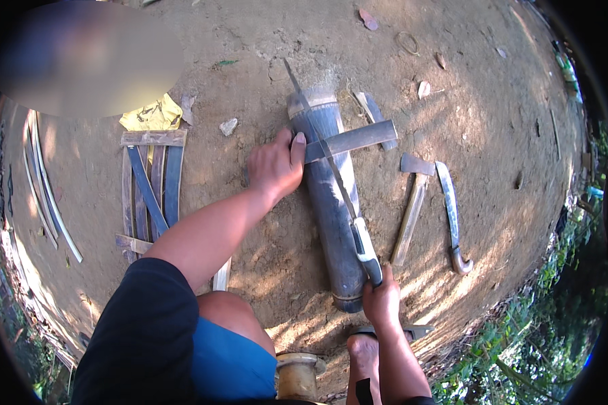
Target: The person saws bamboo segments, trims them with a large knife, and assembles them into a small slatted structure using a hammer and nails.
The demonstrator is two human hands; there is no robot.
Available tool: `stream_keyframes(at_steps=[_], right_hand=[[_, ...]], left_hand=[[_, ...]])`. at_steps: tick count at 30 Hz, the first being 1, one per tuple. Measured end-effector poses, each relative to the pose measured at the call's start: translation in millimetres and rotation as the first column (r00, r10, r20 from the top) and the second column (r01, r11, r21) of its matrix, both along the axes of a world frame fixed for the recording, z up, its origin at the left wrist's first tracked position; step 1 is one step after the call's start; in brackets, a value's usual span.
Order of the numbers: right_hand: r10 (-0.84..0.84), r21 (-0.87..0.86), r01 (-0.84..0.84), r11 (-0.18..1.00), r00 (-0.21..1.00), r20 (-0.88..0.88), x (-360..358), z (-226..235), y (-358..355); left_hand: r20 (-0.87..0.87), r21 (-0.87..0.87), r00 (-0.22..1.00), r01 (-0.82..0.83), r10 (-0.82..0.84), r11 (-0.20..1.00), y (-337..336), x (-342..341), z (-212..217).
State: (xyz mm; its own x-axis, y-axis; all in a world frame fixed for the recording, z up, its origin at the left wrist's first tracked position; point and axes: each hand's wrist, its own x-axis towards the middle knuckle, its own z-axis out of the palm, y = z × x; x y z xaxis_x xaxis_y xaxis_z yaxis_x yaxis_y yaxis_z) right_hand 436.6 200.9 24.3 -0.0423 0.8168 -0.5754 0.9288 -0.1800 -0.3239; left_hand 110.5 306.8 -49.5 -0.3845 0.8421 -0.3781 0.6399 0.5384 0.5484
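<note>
My left hand [277,164] is closed on one end of a split bamboo piece [368,138], which lies crosswise over a thick dark bamboo log [332,233]. Its thumb presses along the near end of that piece. In my right hand [382,300] is the handle of a handsaw [363,248], gripped at the lower end of the log. The long thin blade slants up and leftward over the log and crosses the split piece just right of my left thumb. Whether its teeth have entered the bamboo I cannot tell.
Right of the log lie a hatchet [415,196] and a machete [450,202] with a hooked handle. Another bamboo piece [373,115] rests behind the log. On the left are a bamboo slat frame [154,138], a yellow wrapper [157,113] and long thin strips [47,189].
</note>
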Motion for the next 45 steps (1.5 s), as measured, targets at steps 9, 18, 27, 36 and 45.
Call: stream_keyframes(at_steps=[9, 18, 27, 36, 45], right_hand=[[0.045, -0.023, -0.044, 0.999, 0.999, 0.017, 2.8, -3.1, 6.0], [0.003, -0.046, -0.004, 0.999, 1.0, -0.02, 16.7, 7.5, -11.9], [-0.222, 0.069, 0.242, 0.968, 0.95, -0.219, 11.6, 42.9, -22.3], [-0.308, 0.142, 0.352, 0.925, 0.915, -0.261, 41.0, 49.6, -76.5], [-0.357, 0.058, 0.403, 0.913, 0.862, -0.36, 24.4, 54.7, -106.0]], left_hand=[[-0.038, 0.038, 0.999, -0.02, 0.021, 0.999, -7.8, 9.3, -1.7], [-0.078, 0.114, 0.995, -0.049, 0.058, 0.992, -6.3, 9.7, -9.7], [-0.102, 0.114, 0.992, -0.06, 0.071, 0.992, -7.9, 12.3, 0.5], [-0.062, 0.073, 0.992, -0.102, 0.106, 0.992, -22.6, 40.5, 19.6], [-0.059, 0.275, 0.998, 0.011, 0.005, 0.961, -66.0, 64.7, -10.7]])
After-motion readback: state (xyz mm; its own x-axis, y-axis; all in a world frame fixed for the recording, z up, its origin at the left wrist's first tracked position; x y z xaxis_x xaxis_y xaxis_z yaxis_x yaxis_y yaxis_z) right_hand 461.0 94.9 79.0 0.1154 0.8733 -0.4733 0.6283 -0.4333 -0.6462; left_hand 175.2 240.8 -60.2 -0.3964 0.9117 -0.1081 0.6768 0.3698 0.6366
